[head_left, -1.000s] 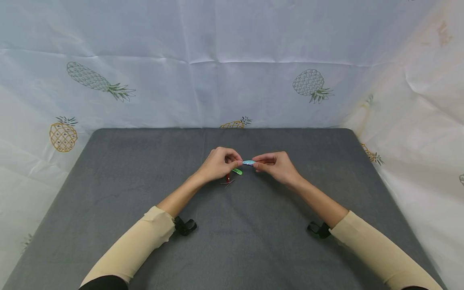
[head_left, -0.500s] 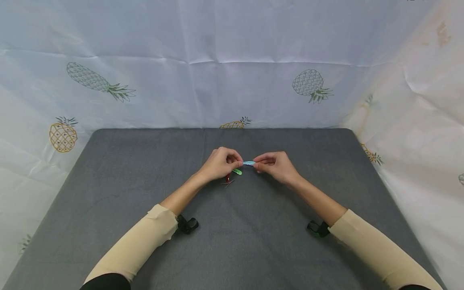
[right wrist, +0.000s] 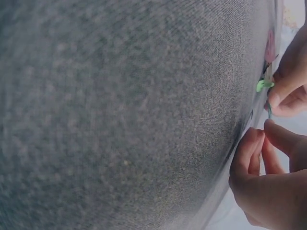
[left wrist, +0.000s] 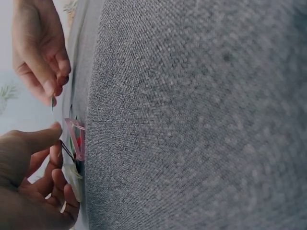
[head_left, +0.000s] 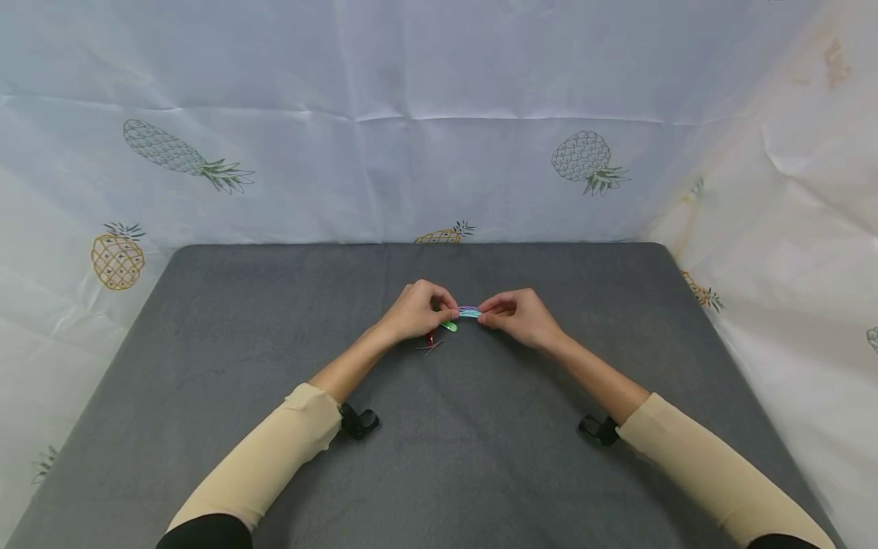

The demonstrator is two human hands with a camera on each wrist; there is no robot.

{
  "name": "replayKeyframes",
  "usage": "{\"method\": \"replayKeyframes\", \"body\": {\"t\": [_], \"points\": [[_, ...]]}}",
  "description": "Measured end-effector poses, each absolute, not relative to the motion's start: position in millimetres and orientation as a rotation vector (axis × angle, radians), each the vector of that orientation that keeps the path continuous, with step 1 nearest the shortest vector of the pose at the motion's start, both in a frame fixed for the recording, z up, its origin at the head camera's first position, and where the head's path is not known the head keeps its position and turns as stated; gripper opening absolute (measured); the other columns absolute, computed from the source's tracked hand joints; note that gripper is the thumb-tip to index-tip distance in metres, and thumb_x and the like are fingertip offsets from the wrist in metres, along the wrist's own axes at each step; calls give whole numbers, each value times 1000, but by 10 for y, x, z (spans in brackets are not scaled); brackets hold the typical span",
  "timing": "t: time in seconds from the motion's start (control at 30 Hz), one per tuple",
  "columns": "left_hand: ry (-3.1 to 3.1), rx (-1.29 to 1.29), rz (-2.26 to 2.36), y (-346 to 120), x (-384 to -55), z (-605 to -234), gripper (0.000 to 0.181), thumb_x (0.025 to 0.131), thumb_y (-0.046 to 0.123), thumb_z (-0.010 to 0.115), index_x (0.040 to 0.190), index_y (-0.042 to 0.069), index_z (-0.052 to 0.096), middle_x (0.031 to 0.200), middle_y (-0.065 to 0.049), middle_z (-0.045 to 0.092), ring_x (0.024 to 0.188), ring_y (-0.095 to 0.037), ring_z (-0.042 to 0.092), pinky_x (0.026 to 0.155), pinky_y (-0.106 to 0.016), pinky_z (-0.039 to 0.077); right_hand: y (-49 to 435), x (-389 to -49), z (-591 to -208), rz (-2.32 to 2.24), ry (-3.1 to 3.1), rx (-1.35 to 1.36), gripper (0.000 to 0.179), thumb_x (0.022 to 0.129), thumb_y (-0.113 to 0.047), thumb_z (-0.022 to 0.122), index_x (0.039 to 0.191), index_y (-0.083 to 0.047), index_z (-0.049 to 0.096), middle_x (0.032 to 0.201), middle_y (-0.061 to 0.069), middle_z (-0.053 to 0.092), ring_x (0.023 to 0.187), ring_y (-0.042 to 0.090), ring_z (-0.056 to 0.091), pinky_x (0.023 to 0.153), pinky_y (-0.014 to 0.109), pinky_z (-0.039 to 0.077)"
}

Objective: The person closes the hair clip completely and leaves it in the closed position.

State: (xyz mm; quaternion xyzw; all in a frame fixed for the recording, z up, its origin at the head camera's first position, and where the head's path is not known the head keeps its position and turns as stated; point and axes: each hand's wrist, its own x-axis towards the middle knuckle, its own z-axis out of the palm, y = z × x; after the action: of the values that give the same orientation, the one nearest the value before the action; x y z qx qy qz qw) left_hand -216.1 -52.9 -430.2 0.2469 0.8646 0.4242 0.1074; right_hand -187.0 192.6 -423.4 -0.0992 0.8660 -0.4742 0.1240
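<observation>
Between my two hands, a light blue snap hair clip [head_left: 469,312] with a purple edge is stretched level above the grey table. My left hand [head_left: 418,309] pinches its left end between thumb and fingers. The right hand [head_left: 524,316] holds the other end the same way. Just below the left fingers lie a green hair clip [head_left: 449,326], partly covered by that hand, and a red piece [head_left: 430,338]. In the left wrist view a pink hair clip [left wrist: 76,139] and a pale clip [left wrist: 73,181] show beside the left fingers.
Thin dark pins [head_left: 430,348] lie crossed on the grey cloth-covered table [head_left: 466,457], near the red piece. A pale curtain [head_left: 411,175] with printed pineapples hangs behind the table's far edge and along its sides. Black straps [head_left: 360,422] sit at the wrists.
The light blue clip has turned in my fingers: its purple edge now shows along the top. My right hand has shifted very slightly left; the clips on the table have stayed put.
</observation>
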Motion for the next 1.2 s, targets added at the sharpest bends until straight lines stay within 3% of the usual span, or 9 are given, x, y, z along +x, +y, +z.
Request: {"method": "replayKeyframes", "body": {"t": [0.27, 1.2], "points": [[2521, 686, 1225, -523, -2176, -4305, 12, 101, 14, 78, 99, 4, 84, 77, -3, 73, 58, -5, 50, 61, -22, 41, 1934, -1906, -4282, -1321, 2555, -331, 21, 100, -11, 79, 117, 2, 80, 104, 21, 82, 82, 14, 75, 70, 20, 55], [2471, 633, 1209, -538, -2214, -4327, 10, 98, 12, 78, 97, 4, 83, 76, -2, 73, 60, -5, 55, 65, -23, 45, 1886, -1925, -4317, -1241, 2594, -347, 18, 99, -12, 80, 113, 0, 82, 98, 16, 81, 74, 9, 66, 65, 22, 51]]}}
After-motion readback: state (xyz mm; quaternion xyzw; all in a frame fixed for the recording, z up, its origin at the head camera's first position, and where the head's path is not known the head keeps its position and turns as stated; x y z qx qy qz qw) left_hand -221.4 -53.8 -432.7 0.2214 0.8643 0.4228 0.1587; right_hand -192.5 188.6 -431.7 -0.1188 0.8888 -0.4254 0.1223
